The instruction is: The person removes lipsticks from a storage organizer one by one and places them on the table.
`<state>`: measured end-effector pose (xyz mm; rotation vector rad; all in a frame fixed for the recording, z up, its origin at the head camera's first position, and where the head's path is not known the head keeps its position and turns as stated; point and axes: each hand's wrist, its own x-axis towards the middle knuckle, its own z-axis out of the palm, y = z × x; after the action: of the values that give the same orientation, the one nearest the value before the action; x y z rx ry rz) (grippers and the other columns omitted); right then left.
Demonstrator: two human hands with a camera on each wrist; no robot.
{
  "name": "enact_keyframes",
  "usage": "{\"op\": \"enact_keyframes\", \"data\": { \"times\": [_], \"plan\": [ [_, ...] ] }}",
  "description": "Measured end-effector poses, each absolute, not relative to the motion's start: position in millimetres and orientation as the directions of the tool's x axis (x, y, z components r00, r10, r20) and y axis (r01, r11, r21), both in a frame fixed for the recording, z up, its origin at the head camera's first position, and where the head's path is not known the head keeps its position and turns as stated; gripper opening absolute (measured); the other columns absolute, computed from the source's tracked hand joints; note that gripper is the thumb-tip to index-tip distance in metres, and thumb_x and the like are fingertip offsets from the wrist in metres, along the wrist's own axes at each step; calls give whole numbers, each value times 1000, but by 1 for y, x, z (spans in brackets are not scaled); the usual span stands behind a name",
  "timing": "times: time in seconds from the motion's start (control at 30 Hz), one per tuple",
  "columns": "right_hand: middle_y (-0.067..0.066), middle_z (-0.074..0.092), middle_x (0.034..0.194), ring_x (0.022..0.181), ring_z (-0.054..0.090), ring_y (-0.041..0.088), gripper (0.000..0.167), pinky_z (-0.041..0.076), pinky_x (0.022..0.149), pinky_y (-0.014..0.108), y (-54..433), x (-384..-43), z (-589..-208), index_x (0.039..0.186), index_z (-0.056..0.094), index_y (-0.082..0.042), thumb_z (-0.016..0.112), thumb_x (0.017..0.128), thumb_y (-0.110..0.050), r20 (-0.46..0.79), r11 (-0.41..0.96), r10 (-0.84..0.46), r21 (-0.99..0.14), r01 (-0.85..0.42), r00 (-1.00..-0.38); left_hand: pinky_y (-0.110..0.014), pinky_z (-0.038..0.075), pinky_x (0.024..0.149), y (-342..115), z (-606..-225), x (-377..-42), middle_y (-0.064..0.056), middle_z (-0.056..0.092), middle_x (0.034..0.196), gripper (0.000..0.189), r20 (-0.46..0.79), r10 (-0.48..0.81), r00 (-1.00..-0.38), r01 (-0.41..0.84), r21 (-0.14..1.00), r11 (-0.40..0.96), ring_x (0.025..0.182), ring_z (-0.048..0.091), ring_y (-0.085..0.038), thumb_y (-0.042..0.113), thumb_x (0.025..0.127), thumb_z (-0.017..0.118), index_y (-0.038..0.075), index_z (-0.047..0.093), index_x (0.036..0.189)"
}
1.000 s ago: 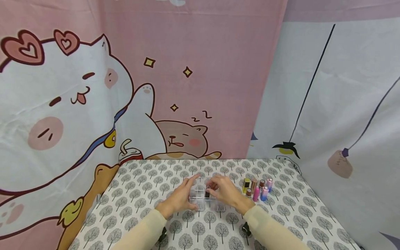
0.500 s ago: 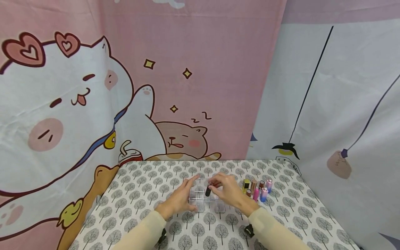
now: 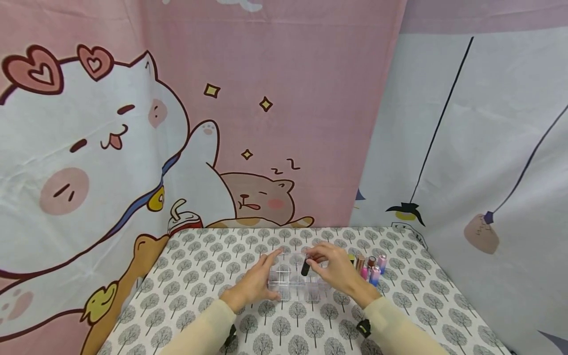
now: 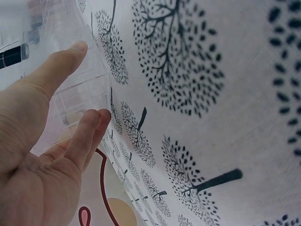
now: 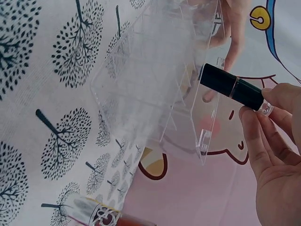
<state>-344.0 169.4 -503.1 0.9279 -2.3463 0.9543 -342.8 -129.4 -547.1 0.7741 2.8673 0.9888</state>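
In the head view my right hand point(image 3: 330, 266) pinches a black lipstick tube point(image 3: 304, 268) by its upper end, over the right half of a clear compartment organizer point(image 3: 284, 284). The right wrist view shows the lipstick's thin metallic ring and its clear end point(image 5: 266, 109) between thumb and fingertips, while the black end points at the organizer point(image 5: 131, 89). My left hand point(image 3: 253, 281) rests at the organizer's left side, thumb near the front and fingers toward the back. These fingers are fairly straight in the left wrist view, the fingertips point(image 4: 89, 117) right at the clear wall.
Right of the organizer stand several lipsticks, among them a pink one point(image 3: 364, 272), a pink-and-blue one point(image 3: 374, 276) and a bronze one point(image 3: 360, 264). My right hand partly hides a yellow one point(image 3: 352, 258). A tree-print cloth point(image 3: 199, 296) covers the table, with a cartoon curtain point(image 3: 319, 123) behind.
My right hand has lifted the black lipstick from the organizer's middle and carried it right, tilting it. The left hand stays at the organizer's side.
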Motion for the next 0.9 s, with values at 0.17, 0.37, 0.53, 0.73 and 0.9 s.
{"op": "enact_keyframes", "data": {
  "times": [0.17,0.37,0.53,0.73,0.9],
  "plan": [
    [8,85,116,90,85,16,25,73,83,31,177,-342,-503,122,86,-5,91,98,-2,634,546,-390,-425,-722,-668,-26,60,73,-129,-547,-343,-23,57,159,144,148,454,-879,450,576,683,89,64,-8,22,78,111,35,18,187],
    [5,85,112,88,86,15,25,73,80,31,191,-345,-502,120,87,-7,93,97,-1,699,561,-348,-379,-736,-625,-26,59,72,-129,-547,-343,-23,58,158,145,149,453,-879,449,576,683,90,67,-12,21,77,111,37,18,187],
    [3,85,111,89,86,15,23,73,81,33,206,-343,-499,120,88,-7,93,98,-2,689,586,-301,-411,-698,-659,-26,60,73,-128,-547,-344,-22,58,155,145,154,454,-878,454,569,686,88,63,-6,21,77,111,37,18,187],
    [3,86,112,91,86,17,22,74,79,37,220,-344,-498,122,87,-8,91,100,-6,658,609,-265,-452,-652,-705,-27,61,72,-129,-547,-343,-23,58,155,145,158,458,-875,457,582,672,87,62,-6,20,77,111,38,18,187],
    [4,85,111,89,85,15,23,74,78,38,233,-345,-497,123,87,-7,91,101,-6,663,636,-252,-435,-637,-705,-30,61,72,-134,-555,-348,-22,58,155,147,208,493,-844,512,588,627,88,61,-6,24,78,111,46,13,186]
  ]
}}
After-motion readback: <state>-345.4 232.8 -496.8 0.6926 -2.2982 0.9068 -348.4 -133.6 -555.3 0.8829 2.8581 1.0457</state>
